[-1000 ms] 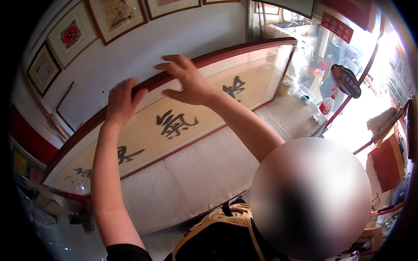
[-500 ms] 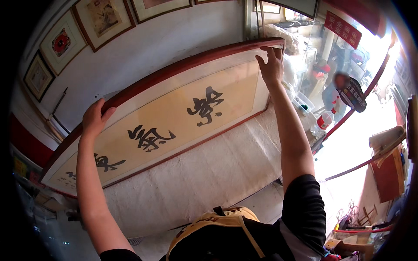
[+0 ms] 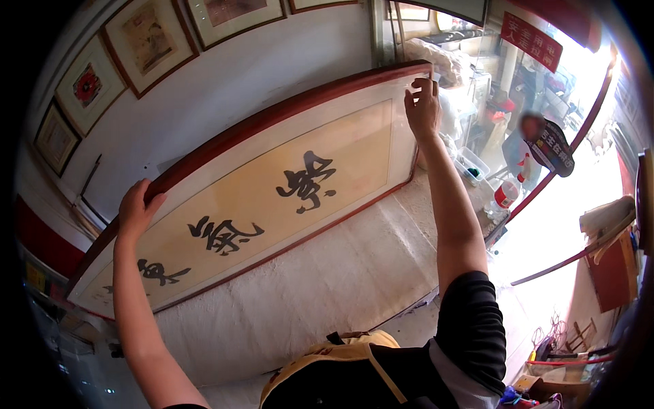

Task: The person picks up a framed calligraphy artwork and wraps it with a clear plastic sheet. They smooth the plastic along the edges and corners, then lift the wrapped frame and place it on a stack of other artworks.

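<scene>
Hands are being spread wider along the long calligraphy panel in its dark red wooden frame (image 3: 272, 198): the left hand (image 3: 136, 208) is now being clasped over the top rail towards the lower left end, and the right hand (image 3: 422, 109) is gripping the upper right corner, where a second ago both were held close together near the middle. By that wider hold the frame is judged better steadied. It is being stood tilted on the white felt-covered table (image 3: 327, 286), against the white wall (image 3: 225, 88). Its far left end is being blurred by the lens rim, and the fingertips are being hidden behind the rail.
</scene>
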`<state>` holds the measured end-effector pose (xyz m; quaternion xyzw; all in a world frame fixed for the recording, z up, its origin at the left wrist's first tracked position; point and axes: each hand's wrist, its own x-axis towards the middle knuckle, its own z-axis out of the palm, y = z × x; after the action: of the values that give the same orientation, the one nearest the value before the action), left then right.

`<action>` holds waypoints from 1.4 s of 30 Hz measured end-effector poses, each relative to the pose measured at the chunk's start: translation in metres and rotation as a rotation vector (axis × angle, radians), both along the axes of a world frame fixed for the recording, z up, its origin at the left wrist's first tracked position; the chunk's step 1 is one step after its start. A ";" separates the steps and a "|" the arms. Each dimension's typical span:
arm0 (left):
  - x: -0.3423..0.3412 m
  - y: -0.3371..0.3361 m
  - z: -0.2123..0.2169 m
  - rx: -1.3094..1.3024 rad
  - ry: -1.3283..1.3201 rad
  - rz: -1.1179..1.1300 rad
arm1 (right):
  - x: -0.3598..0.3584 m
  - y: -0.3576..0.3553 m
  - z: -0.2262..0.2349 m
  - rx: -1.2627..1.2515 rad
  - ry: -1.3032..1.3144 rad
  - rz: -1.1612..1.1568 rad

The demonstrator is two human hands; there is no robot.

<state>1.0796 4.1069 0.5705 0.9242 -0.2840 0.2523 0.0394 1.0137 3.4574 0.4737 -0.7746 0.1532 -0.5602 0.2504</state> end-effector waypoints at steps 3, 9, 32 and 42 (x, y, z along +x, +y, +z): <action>0.005 0.009 -0.003 0.017 -0.041 -0.006 | -0.003 -0.019 0.002 -0.034 0.035 -0.076; 0.005 0.012 -0.005 0.007 -0.016 -0.068 | 0.004 -0.031 0.005 -0.112 0.003 0.080; -0.007 -0.019 0.012 0.058 0.065 -0.076 | -0.004 0.043 0.021 -0.358 0.185 0.189; -0.019 -0.163 0.015 0.030 0.030 -0.141 | -0.017 0.050 0.031 -0.206 0.097 0.415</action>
<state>1.0610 3.9443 0.5853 0.9060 -0.3515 0.2308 0.0475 0.9968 3.5073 0.5050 -0.8369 -0.0552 -0.4716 0.2723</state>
